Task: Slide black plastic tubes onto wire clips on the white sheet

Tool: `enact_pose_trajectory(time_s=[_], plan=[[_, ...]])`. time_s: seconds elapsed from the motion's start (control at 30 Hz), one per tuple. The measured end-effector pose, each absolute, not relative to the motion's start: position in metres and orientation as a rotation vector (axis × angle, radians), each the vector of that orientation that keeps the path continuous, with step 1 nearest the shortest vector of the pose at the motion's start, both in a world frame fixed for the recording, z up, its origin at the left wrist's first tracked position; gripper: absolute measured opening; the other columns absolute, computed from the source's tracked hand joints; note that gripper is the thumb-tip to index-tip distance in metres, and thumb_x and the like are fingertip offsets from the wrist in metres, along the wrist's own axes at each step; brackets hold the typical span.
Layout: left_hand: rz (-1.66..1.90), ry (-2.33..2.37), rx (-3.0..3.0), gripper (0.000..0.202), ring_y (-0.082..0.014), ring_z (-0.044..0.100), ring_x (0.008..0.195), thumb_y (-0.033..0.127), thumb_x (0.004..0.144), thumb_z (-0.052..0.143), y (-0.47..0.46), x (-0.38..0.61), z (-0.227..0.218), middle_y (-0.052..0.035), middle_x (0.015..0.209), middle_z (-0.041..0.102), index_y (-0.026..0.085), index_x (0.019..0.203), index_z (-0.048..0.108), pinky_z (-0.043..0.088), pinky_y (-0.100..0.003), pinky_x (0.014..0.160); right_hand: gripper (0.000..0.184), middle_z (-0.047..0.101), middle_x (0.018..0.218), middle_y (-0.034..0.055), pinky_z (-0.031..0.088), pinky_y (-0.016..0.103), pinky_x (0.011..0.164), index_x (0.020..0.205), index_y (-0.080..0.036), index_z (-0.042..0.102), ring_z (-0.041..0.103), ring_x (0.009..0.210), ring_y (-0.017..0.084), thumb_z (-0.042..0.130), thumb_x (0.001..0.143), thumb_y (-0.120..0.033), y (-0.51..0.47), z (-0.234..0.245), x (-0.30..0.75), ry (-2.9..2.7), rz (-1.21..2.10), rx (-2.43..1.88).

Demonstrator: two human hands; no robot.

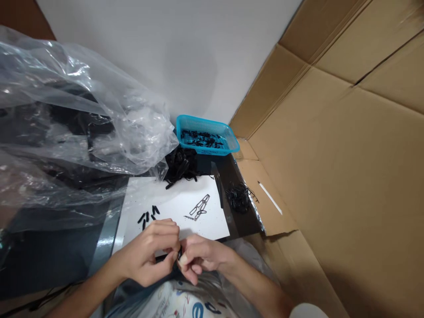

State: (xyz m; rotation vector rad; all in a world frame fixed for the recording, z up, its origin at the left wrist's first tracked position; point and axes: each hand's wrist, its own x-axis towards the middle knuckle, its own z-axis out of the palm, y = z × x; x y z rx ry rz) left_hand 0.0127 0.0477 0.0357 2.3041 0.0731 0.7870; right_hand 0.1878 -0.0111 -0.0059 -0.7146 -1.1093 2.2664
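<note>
My left hand [155, 249] and my right hand [202, 256] meet at the front edge of a white sheet [172, 198]. Between their pinched fingertips is a small black piece [179, 252], mostly covered by the fingers, so its exact kind is not clear. Several short black strips [145, 216] lie on the sheet just beyond my left hand. Farther right on the sheet, past my right hand, rest several thin dark loop-shaped frames [200, 207], touching or overlapping one another.
A blue basket [207, 152] holding small black pieces stands against the wall. Before it sits a heap of black strips [182, 163]. Clear plastic bags [132, 128] bulge in from the left. A tangled dark pile [239, 198] lies right of the sheet, near cardboard [331, 154].
</note>
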Motion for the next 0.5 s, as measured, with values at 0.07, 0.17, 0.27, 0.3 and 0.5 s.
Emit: enact_pose_trajectory(time_s=[0.07,0.17,0.27,0.3,0.5], plan=[[0.785,0.107,2.299,0.009,-0.0137,0.043,0.059,0.011,0.077,0.047,0.046,0.011,0.037,0.0009,0.062,0.048,0.019,0.073,0.045,0.033,-0.028,0.058,0.018,0.056,0.043,0.0026,0.024,0.018,0.032,0.052,-0.012,0.057,0.037,0.032,0.006,0.053,0.062,-0.026,-0.011,-0.007,0.188,-1.040,2.278,-0.706],[0.754,0.135,2.293,0.007,-0.0130,0.046,0.061,0.013,0.078,0.051,0.045,0.012,0.040,0.0008,0.064,0.051,0.018,0.073,0.048,0.035,-0.027,0.060,0.018,0.056,0.043,0.0021,0.022,0.017,0.029,0.053,-0.012,0.057,0.038,0.030,0.006,0.055,0.061,-0.029,-0.012,-0.006,0.189,-0.999,2.312,-0.700],[0.715,0.133,2.294,0.011,-0.0120,0.046,0.058,0.013,0.080,0.048,0.044,0.014,0.045,0.0013,0.062,0.050,0.018,0.070,0.048,0.037,-0.026,0.059,0.019,0.056,0.042,0.0015,0.020,0.017,0.028,0.053,-0.012,0.057,0.038,0.028,0.005,0.055,0.062,-0.029,-0.014,0.000,0.191,-1.054,2.348,-0.677],[0.722,0.142,2.304,0.012,-0.0119,0.046,0.058,0.013,0.080,0.047,0.043,0.014,0.047,0.0015,0.061,0.049,0.018,0.069,0.048,0.037,-0.025,0.058,0.018,0.056,0.043,0.0013,0.019,0.017,0.027,0.054,-0.013,0.057,0.038,0.028,0.005,0.055,0.062,-0.028,-0.014,0.003,0.192,-1.075,2.355,-0.665],[0.714,0.396,2.531,0.013,-0.0150,0.055,0.068,0.023,0.089,0.050,0.001,-0.019,0.076,-0.0016,0.073,0.059,0.019,0.083,0.060,0.045,-0.028,0.063,0.011,0.057,0.045,0.0007,0.020,0.014,0.031,0.059,-0.015,0.052,0.042,0.032,0.004,0.052,0.067,-0.022,-0.006,0.010,0.203,-1.069,2.275,-0.635]])
